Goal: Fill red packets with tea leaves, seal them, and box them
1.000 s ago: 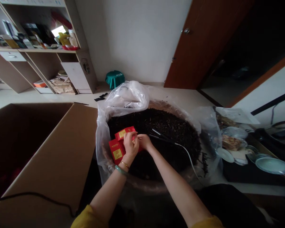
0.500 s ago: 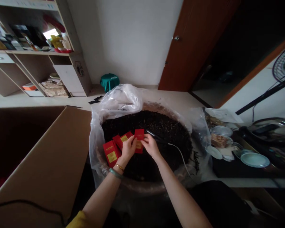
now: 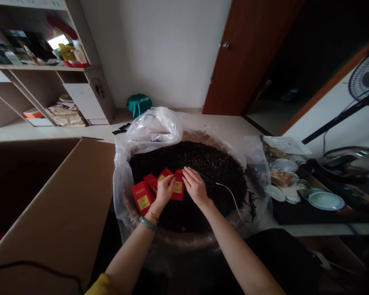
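Note:
Above a wide basket of dark dried leaves (image 3: 210,157), my left hand (image 3: 165,191) pinches a small red packet (image 3: 178,172), now seen nearly edge-on. My right hand (image 3: 195,186) is closed at the packet's upper right side, its fingers held together and partly hiding it. Several more red packets (image 3: 144,198) with gold labels lie on the leaves beside and beneath my left hand. Just beyond my right hand is a dark slim tool with a white cable (image 3: 230,196); the hand covers part of it.
Clear plastic (image 3: 123,176) lines the basket's rim. At left stands an open cardboard box (image 3: 58,205). On the right, a low black surface bears a pale dish (image 3: 326,200) and tubs. A fan (image 3: 365,80), shelves (image 3: 46,67) and a green-covered stool (image 3: 139,105) stand farther off.
The held packet has turned from facing me to nearly edge-on. My right hand has shifted up, its fingers now straighter along the packet's top. The view has moved slightly.

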